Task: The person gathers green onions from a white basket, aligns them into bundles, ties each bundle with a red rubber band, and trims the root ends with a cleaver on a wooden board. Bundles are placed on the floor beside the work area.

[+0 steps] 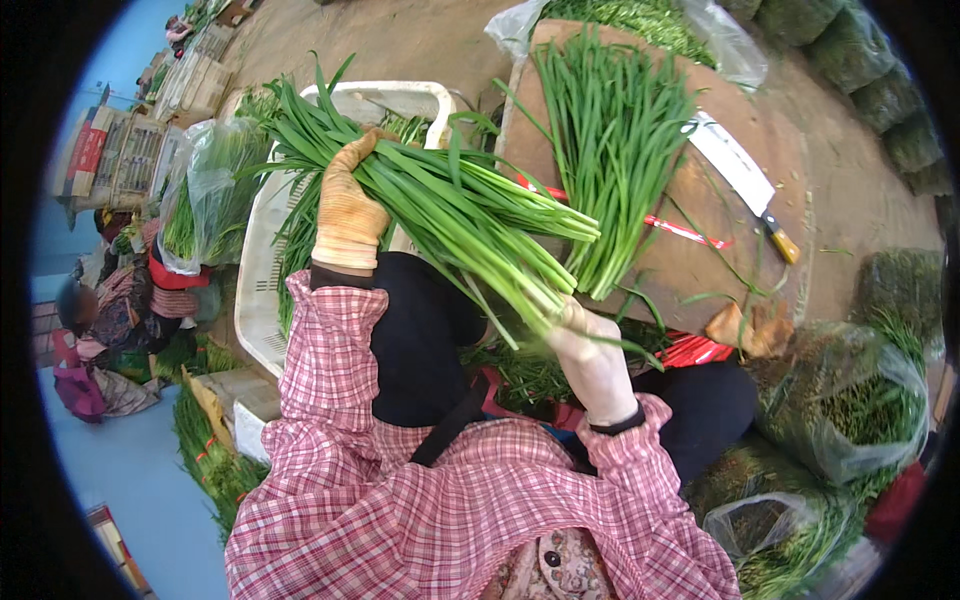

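Note:
A bunch of long green garlic chives [465, 202] lies across my two hands, leaves at the left and pale stem ends at the right. My left hand [349, 199], in an orange-yellow glove, is closed around its leafy part. At the stem ends is my right hand [592, 356], somewhat blurred; whether its fingers grip the stems is unclear. On the brown board [787, 195] rests another pile of chives [615, 150], with red printed strips [686, 231] by it. A cleaver [731, 161] with a wooden handle lies to the right of that pile.
Beside my left arm stands a white plastic crate [259, 300] holding greens. Red ties [694, 349] and a brown glove [750, 330] lie at the board's near edge. Bagged greens [847, 405] stand at the right, more [214, 187] at the left. A person [112, 322] sits at the far left.

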A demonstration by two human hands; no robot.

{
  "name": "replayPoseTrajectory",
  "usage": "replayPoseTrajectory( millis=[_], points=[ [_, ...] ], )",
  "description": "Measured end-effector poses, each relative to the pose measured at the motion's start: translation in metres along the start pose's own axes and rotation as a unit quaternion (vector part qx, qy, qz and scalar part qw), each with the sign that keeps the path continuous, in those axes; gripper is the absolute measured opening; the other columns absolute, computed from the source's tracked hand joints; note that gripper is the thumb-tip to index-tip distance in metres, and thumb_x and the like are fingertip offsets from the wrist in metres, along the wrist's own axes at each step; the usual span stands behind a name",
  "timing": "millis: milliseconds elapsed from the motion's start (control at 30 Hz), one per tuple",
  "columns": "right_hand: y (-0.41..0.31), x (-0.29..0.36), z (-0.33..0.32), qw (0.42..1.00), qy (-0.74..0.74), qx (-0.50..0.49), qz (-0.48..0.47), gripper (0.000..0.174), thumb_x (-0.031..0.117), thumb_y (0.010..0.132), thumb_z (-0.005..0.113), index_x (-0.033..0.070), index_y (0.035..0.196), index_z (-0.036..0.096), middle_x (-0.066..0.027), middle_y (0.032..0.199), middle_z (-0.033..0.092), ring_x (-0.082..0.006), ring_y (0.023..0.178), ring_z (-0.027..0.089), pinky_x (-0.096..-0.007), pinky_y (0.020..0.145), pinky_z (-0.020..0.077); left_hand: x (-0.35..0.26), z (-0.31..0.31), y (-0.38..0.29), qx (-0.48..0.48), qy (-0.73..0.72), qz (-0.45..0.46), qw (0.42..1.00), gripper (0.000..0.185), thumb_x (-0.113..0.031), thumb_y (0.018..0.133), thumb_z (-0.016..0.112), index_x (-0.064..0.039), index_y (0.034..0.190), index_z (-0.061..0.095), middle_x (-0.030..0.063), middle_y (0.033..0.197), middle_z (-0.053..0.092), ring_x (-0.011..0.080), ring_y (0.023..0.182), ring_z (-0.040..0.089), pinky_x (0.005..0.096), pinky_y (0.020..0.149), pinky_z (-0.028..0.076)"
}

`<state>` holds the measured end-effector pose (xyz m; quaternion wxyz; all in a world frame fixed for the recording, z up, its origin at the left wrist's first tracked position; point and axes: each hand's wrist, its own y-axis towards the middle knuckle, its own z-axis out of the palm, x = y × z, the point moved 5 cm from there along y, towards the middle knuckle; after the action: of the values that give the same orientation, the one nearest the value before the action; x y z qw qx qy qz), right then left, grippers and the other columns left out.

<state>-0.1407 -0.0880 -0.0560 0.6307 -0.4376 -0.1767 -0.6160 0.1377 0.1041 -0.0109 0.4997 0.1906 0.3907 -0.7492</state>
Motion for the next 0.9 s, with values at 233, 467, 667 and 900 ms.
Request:
replayPoseTrajectory(
  millis=[233,467,667,900],
  points=[
    [-0.022,0.005,-0.02,0.992,0.107,0.046,0.042,0.03,0.022,0.087,0.077,0.0,0.09,0.057,-0.0211,0.1,0.066,-0.0292,0.084,0.069,-0.0381,0.075,0.0579,-0.041,-0.009,0.024,-0.081,0.056,0.101,0.99,0.018,-0.016,0.097,0.06,0.002,0.1,0.062,0.017,0.101,0.067,0.0373,0.1,0.066,0.0514,0.097,0.053],
    [-0.013,0.09,0.02,0.829,-0.435,-0.089,-0.34,0.03,0.01,0.085,0.075,0.004,0.113,0.065,-0.0091,0.092,0.063,-0.0199,0.08,0.061,-0.0322,0.071,0.0491,-0.018,-0.008,-0.005,-0.029,0.008,0.127,0.992,0.011,-0.004,0.09,0.063,-0.004,0.101,0.063,0.0106,0.099,0.067,0.0258,0.088,0.066,0.0418,0.087,0.057],
    [-0.029,0.081,0.072,0.747,-0.502,-0.05,-0.432,0.015,0.005,0.078,0.077,0.005,0.091,0.07,-0.0094,0.081,0.062,-0.0272,0.077,0.06,-0.0343,0.073,0.0481,-0.025,-0.007,-0.044,0.015,-0.061,0.123,0.99,0.012,-0.006,0.093,0.061,-0.005,0.105,0.06,0.013,0.097,0.067,0.0325,0.095,0.066,0.0503,0.094,0.056],
    [-0.083,0.064,0.05,0.828,-0.375,-0.118,-0.401,0.02,0.001,0.08,0.076,0.005,0.098,0.067,-0.0076,0.094,0.062,-0.0192,0.08,0.057,-0.0303,0.074,0.0465,-0.05,-0.044,-0.097,0.005,-0.086,0.143,0.986,0.013,-0.013,0.094,0.062,-0.006,0.104,0.06,0.009,0.097,0.066,0.0299,0.097,0.064,0.0489,0.094,0.054]
  ],
)
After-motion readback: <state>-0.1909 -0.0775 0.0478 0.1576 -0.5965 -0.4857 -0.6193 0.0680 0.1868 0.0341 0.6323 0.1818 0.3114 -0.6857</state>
